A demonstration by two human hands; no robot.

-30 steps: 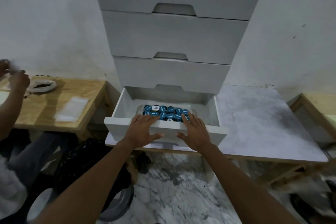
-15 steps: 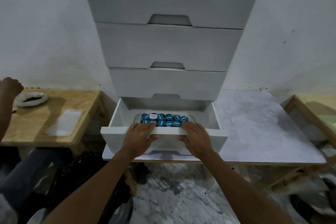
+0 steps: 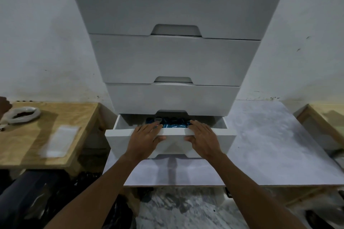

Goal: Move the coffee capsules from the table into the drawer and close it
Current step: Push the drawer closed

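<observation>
My left hand (image 3: 144, 140) and my right hand (image 3: 202, 138) lie flat on the front panel of the lowest drawer (image 3: 175, 135). The palms are against its face, the fingers (image 3: 149, 128) are stretched over its top edge and the thumbs are spread on the front. They grasp nothing, they only press. I put one hand on each side of the middle so that the drawer slides in straight and does not jam.

The coffee capsules (image 3: 172, 122) are inside the drawer, a blue heap just beyond my fingertips, partly under the drawer above (image 3: 173, 98). The lowest drawer is not yet shut. I judge that my fingers must leave the edge before the gap closes, otherwise they get pinched.
</observation>
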